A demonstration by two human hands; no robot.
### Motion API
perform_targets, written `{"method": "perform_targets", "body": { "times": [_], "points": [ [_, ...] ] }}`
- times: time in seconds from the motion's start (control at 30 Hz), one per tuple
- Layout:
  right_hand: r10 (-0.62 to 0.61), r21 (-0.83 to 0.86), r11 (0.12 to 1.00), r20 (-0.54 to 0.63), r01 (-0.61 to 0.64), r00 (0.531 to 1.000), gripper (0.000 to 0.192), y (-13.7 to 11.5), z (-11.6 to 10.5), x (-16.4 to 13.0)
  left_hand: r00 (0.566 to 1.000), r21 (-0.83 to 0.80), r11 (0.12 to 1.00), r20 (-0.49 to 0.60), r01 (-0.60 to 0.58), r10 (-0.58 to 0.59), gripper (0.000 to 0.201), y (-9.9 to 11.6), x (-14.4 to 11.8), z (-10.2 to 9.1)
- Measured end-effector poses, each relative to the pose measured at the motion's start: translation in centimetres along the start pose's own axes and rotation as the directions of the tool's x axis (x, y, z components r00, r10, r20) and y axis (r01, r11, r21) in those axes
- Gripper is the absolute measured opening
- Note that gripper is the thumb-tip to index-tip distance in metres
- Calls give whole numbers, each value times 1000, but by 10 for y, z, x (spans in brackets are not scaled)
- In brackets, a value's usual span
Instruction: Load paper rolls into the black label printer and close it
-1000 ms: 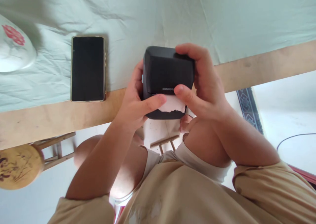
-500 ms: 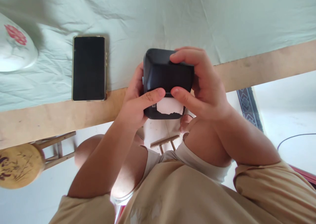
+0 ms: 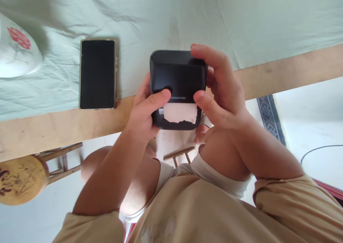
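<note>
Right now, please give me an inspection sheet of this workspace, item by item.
Surface: wooden table with a pale green cloth over most of it.
Job's things: black label printer, white torn-edged paper strip coming out of its front.
Clutter: dark-screened phone lying flat on the cloth; white bowl with a red flower at the left edge.
Grips: left hand and right hand both hold the printer, thumbs on its front.
Cables: one thin dark cable on the floor, at right.
Surroundings: wooden stool, patterned rug edge.
</note>
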State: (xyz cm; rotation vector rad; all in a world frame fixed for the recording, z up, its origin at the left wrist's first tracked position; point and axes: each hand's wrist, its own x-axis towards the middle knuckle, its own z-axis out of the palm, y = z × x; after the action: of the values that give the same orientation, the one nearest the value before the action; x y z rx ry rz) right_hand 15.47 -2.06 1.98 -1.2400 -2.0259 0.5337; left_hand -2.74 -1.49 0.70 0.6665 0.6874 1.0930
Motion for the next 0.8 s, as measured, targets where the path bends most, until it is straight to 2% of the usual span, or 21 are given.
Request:
{"method": "perform_targets", "body": {
  "times": [0.1,0.17,0.27,0.33,0.43,0.63,0.73,0.8],
  "points": [
    [11,36,999,-7,-11,1000,56,-1,-2,0,1000,-45,999,-19,10,-10,29,2,2,2],
    [-40,60,997,-70,45,997,49,-3,-2,1,999,-42,999,-36,7,-8,38,2,4,3],
    [-131,66,987,-183,145,974,40,-4,-2,3,987,-32,999,-159,-36,31,37,-2,7,0],
    [-182,26,981,-204,191,962,36,-4,-2,4,972,-28,999,-232,-36,29,31,-5,8,-2],
    [-213,-45,977,-163,209,963,37,-3,-3,4,965,-24,1000,-260,-18,12,26,-7,8,-3],
    [-273,-82,960,-59,268,960,50,-3,-7,4,969,30,993,-215,-116,120,18,-9,5,-6],
    [-303,-52,952,-39,301,952,56,0,-11,5,968,44,998,-245,-52,61,19,-7,5,-4],
    [-325,-58,945,-69,321,943,58,3,-13,6,970,18,1000,-245,9,-4,23,-5,6,-2]
  ]
}}
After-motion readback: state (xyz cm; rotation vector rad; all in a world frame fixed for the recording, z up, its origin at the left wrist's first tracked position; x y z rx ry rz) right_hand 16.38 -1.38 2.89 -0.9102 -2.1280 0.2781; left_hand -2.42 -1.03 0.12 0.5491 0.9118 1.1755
